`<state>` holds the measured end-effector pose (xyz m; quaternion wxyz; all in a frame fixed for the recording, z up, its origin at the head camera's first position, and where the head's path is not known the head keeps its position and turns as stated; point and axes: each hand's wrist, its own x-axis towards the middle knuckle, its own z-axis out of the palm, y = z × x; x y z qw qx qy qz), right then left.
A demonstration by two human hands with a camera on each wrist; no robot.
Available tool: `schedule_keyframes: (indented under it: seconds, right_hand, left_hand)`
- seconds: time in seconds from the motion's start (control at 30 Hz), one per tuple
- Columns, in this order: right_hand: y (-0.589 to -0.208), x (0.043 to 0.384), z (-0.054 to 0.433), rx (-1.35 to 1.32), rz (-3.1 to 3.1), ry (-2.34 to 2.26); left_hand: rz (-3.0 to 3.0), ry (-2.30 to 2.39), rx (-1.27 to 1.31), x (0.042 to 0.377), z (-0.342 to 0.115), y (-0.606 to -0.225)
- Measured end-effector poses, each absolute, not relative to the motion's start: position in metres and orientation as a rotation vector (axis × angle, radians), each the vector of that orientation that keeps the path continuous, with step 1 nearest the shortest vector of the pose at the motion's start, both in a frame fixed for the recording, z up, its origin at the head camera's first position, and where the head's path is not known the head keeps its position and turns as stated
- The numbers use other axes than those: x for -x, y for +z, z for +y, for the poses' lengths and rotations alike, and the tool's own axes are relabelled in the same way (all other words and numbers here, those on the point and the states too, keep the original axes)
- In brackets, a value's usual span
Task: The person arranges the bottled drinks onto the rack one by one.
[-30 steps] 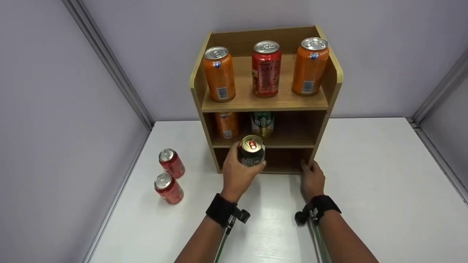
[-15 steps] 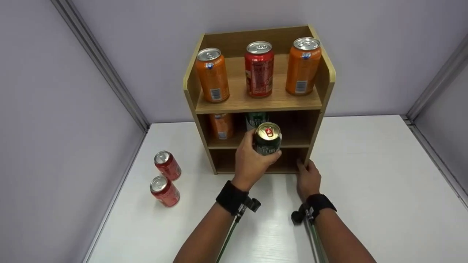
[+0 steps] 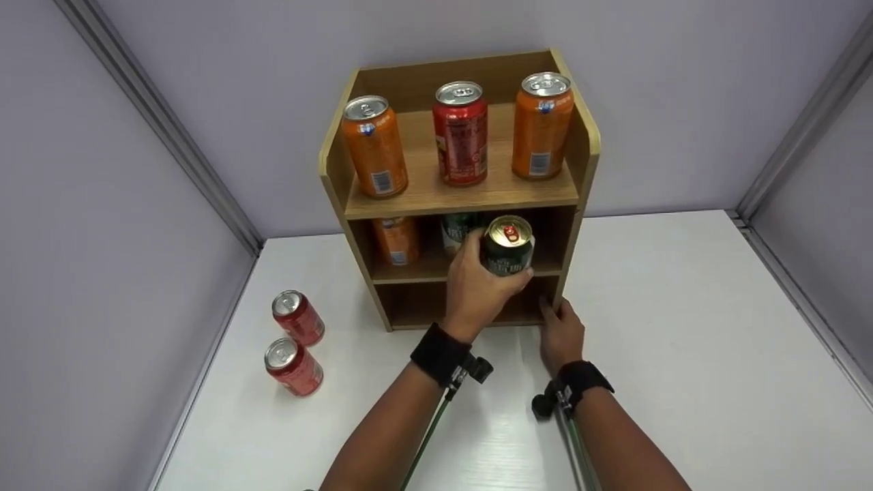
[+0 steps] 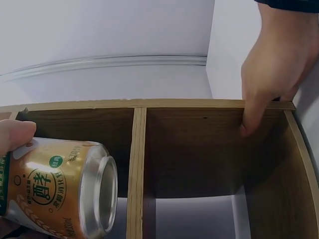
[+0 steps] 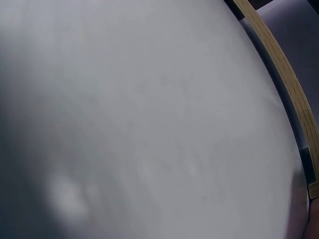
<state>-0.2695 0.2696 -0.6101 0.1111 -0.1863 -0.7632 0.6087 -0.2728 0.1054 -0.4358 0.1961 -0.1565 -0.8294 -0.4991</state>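
The left hand (image 3: 477, 290) grips the dark green can (image 3: 507, 257), long axis roughly upright, at the middle shelf (image 3: 409, 278), right of centre. The right hand (image 3: 563, 337), lower and farther right, grips the right side panel (image 3: 580, 146).

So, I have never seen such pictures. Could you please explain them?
There is no machine: a person works with their bare left hand and right hand. The wide picture is taken from the head, looking down. The left wrist picture shows the green can close up; the right wrist picture shows mostly a pale surface. The left hand grips this can at the rack's middle level; the right hand holds the rack's lower right side. Two red cans stand on the table; more cans stand on the rack.
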Motion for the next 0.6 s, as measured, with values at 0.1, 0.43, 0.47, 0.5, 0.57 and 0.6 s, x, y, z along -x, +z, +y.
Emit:
schedule_keyframes:
  seconds: [0.1,0.43,0.47,0.5,0.57,0.6]
  right_hand:
    - [-0.610,0.270,0.270,0.538,-2.230,1.794]
    - [-0.614,0.273,0.271,0.523,-2.207,1.797]
    - [-0.615,0.274,0.271,0.523,-2.199,1.805]
    - [-0.615,0.273,0.270,0.528,-2.193,1.809]
    - [-0.615,0.273,0.269,0.537,-2.198,1.791]
    - [-0.615,0.272,0.269,0.536,-2.197,1.793]
  left_hand:
    - [-2.344,-1.382,0.419,0.276,0.110,-0.435]
    - [-2.385,-1.417,0.351,0.288,0.126,-0.438]
    - [-2.388,-1.422,0.349,0.288,0.128,-0.438]
    - [-2.389,-1.424,0.348,0.289,0.129,-0.438]
    - [-2.389,-1.413,0.345,0.291,0.132,-0.437]
    - [-2.384,-1.410,0.348,0.292,0.133,-0.437]
